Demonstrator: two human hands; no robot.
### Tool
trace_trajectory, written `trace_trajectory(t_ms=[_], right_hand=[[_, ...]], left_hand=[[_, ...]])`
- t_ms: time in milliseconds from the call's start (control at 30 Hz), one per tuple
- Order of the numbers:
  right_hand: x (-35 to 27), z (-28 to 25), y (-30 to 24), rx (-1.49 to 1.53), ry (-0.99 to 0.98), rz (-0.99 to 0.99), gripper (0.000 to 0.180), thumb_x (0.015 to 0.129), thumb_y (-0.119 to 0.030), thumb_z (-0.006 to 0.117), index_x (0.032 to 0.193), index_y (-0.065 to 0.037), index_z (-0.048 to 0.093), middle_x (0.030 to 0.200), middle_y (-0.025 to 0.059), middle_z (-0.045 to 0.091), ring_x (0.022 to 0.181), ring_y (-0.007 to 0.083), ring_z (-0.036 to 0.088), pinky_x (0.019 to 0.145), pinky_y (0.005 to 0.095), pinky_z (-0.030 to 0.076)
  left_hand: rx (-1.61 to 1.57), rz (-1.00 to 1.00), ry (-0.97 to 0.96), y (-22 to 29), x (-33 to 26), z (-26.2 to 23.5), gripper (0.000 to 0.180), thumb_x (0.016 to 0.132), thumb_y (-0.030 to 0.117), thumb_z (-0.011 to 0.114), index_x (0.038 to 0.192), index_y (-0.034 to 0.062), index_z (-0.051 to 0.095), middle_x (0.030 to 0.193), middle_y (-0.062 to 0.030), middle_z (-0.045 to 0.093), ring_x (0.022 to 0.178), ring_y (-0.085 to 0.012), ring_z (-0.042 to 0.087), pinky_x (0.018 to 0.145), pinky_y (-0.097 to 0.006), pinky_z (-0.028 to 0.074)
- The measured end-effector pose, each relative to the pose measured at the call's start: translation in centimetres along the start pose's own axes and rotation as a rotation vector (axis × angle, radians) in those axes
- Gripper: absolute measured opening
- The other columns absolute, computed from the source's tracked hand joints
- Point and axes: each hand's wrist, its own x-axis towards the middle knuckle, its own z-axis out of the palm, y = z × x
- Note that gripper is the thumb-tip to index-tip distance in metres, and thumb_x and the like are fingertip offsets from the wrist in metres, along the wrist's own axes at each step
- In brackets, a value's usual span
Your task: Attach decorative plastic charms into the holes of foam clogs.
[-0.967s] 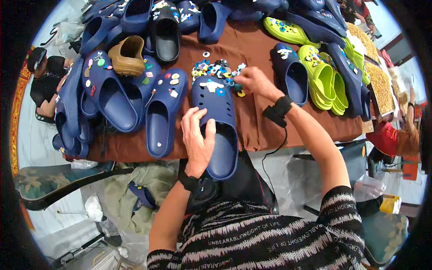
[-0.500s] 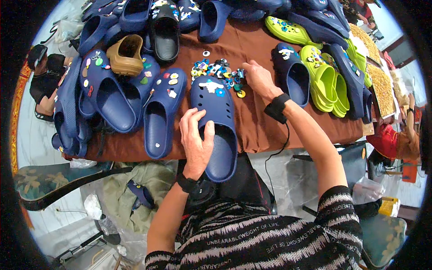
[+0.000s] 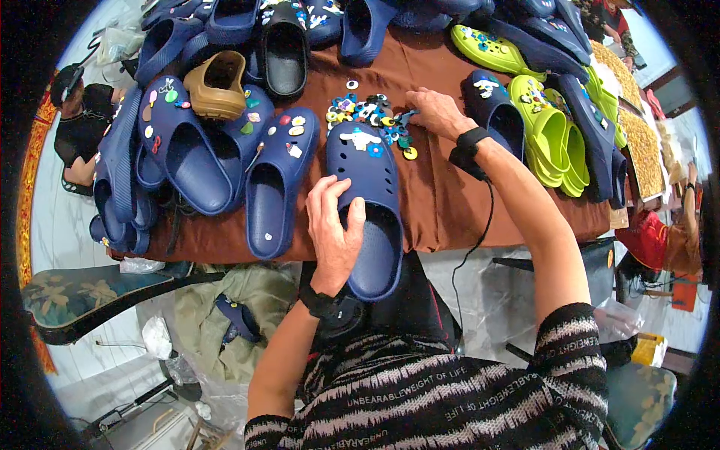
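Observation:
My left hand (image 3: 334,232) is closed on the near left side of a navy blue clog (image 3: 367,180), thumb inside the foot opening and fingers along the upper. White character and blue flower charms (image 3: 364,141) sit on the clog's toe. Beyond the toe lies a heap of small colourful shoe charms (image 3: 364,111) in white, black, blue and yellow. My right hand (image 3: 439,112) is at the heap's right edge, fingers bent and fingertips together by dark blue charms. What it pinches, if anything, is too small to make out.
Decorated navy clogs (image 3: 281,180) and a brown clog (image 3: 217,86) crowd the left of the brown tablecloth (image 3: 442,214). Lime green clogs (image 3: 551,142) and a navy clog (image 3: 495,112) stand right. A cable (image 3: 476,240) hangs from my right wrist. Chairs (image 3: 105,296) flank the table.
The view has shifted slightly. My right hand has moved a little farther over the table beside the charms. My left hand keeps its hold on the navy clog.

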Motion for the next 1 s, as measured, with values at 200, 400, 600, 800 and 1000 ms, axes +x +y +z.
trace_trajectory(t_ms=[200, 400, 600, 800, 1000], right_hand=[[-2.9, -2.6, -1.6, 0.201, 0.027, 0.153, 0.026, 0.084, -0.019, 0.073, 0.102, -0.003, 0.063, 0.093, 0.0217, 0.071, 0.095, 0.0426, 0.067, 0.078, 0.0500, 0.054], [-9.1, -2.4, -7.2, 0.777, 0.140, 0.104, 0.018, 0.085, -0.008, 0.072, 0.095, 0.002, 0.061, 0.084, 0.0184, 0.068, 0.078, 0.0254, 0.067, 0.072, 0.0393, 0.053], [-10.8, -1.7, -10.8, 0.907, 0.127, 0.224, 0.019, 0.087, -0.010, 0.071, 0.101, 0.001, 0.063, 0.090, 0.0182, 0.069, 0.084, 0.0281, 0.068, 0.077, 0.0387, 0.053], [-11.8, -1.0, -11.8, 0.633, 0.259, 0.017, 0.016, 0.089, -0.010, 0.067, 0.103, -0.005, 0.066, 0.098, 0.0147, 0.065, 0.090, 0.0396, 0.065, 0.078, 0.0477, 0.053], [-12.6, -1.6, -13.0, 0.523, 0.262, -0.029, 0.016, 0.089, -0.010, 0.065, 0.103, -0.003, 0.066, 0.093, 0.0165, 0.062, 0.086, 0.0391, 0.066, 0.071, 0.0460, 0.054]], left_hand=[[-0.015, -0.017, -0.011, 0.1, 0.1, 0.0, 0.030, 0.097, 0.019, 0.059, 0.119, -0.0007, 0.060, 0.128, -0.0211, 0.054, 0.122, -0.0369, 0.052, 0.109, -0.045, 0.038], [0.002, -0.017, -0.009, 0.0, 0.0, 0.1, 0.030, 0.099, 0.020, 0.057, 0.121, 0.0001, 0.060, 0.129, -0.0204, 0.054, 0.124, -0.0363, 0.052, 0.110, -0.044, 0.038], [-0.006, -0.023, -0.018, 0.2, 0.0, 0.1, 0.030, 0.099, 0.020, 0.057, 0.122, 0.0003, 0.059, 0.130, -0.0201, 0.054, 0.125, -0.0357, 0.051, 0.110, -0.044, 0.038], [-0.010, -0.020, -0.018, 0.1, 0.0, 0.1, 0.030, 0.099, 0.020, 0.056, 0.122, 0.0002, 0.059, 0.130, -0.0204, 0.054, 0.125, -0.0357, 0.051, 0.110, -0.044, 0.038], [-0.014, -0.012, -0.016, 0.0, 0.0, 0.2, 0.030, 0.099, 0.020, 0.056, 0.121, -0.0002, 0.059, 0.130, -0.0207, 0.054, 0.124, -0.0357, 0.051, 0.110, -0.045, 0.037]])
